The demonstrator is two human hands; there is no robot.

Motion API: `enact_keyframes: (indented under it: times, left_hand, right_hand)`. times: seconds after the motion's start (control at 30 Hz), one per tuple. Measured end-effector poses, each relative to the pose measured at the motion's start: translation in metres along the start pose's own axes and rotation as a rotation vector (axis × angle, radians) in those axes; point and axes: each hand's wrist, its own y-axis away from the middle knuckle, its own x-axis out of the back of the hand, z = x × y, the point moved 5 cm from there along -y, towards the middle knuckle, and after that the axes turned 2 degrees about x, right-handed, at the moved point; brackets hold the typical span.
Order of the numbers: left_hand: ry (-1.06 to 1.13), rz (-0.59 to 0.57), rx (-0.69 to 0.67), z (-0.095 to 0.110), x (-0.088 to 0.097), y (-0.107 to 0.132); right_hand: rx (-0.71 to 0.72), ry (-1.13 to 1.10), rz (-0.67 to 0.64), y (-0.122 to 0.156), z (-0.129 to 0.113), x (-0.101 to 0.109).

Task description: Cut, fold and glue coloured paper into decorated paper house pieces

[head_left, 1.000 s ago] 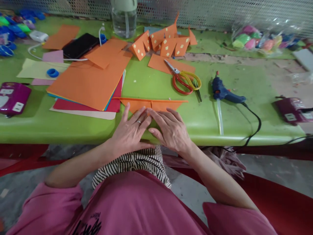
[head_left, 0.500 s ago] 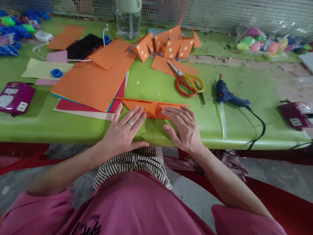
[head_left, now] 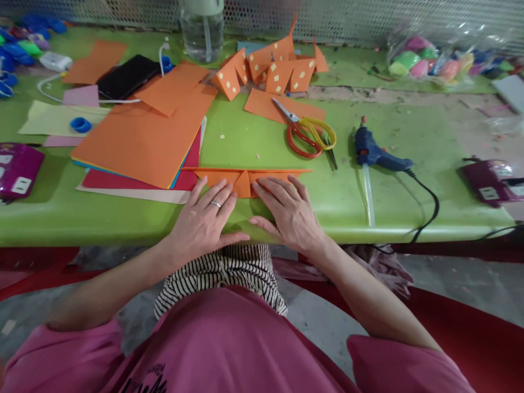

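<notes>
Centrally, close to the rounded front edge of a lime-green plastic table (head_left: pixel 368 213), both of the person's hands lay flat, palms down and fingers spread, closed around nothing. The left hand (head_left: pixel 204 218), which wore a ring (head_left: pixel 215 204), and the right hand (head_left: pixel 289 215) sat side by side with their thumbs near each other but apart. Their fingertips rested on a long, folded strip of orange paper (head_left: pixel 242 183). The strip lay under and just beyond the fingertips. Its straight far edge ran out past both hands, and a small triangular flap showed in the gap between them. The work appeared to be flattening a fold. It would likely go best with one hand anchoring the strip while the other swept its finger pads outward from the central flap, so the crease set sharply and the two halves stayed matched. Because the paper sat near the table's curved lip, pressure would be better placed on the flat surface farther from the body. Beyond the left hand and touching the strip's far end was a stack of coloured paper sheets topped with orange (head_left: pixel 143 136). Beyond the right hand lay scissors with red and yellow handles (head_left: pixel 309 134), and farther out on that side a blue hot-glue gun (head_left: pixel 376 155), well apart from the fold.
</notes>
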Motion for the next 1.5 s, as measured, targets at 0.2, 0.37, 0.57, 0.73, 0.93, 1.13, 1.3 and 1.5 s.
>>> enact_keyframes:
  times: [0.2,0.37,0.57,0.73,0.93,1.13,1.3,1.5]
  left_hand:
    - [-0.007,-0.040,0.014,0.000,-0.002,-0.005]
    - [0.035,-0.086,-0.001,0.000,-0.006,-0.008]
    - [0.046,-0.117,-0.012,0.003,-0.007,-0.010]
    - [0.080,-0.140,-0.056,0.003,-0.009,-0.013]
    - [0.098,-0.192,-0.042,-0.001,-0.010,-0.018]
    - [0.163,-0.230,-0.023,-0.005,-0.012,-0.031]
    - [0.167,-0.225,0.007,-0.007,-0.008,-0.036]
    - [0.100,-0.161,0.108,-0.010,-0.004,-0.037]
  right_hand:
    - [-0.009,-0.011,-0.011,0.001,-0.001,0.002]
    - [-0.020,-0.049,0.011,0.001,0.000,0.004]
    - [-0.011,-0.018,0.020,0.003,0.000,0.003]
    - [0.040,-0.023,-0.003,0.002,-0.002,0.001]
    - [0.032,-0.020,-0.028,-0.002,-0.004,0.000]
    - [0.019,-0.014,-0.050,-0.003,-0.005,-0.002]
    - [0.014,0.002,-0.051,-0.002,-0.005,-0.003]
    - [0.005,-0.013,-0.038,-0.003,-0.005,-0.004]
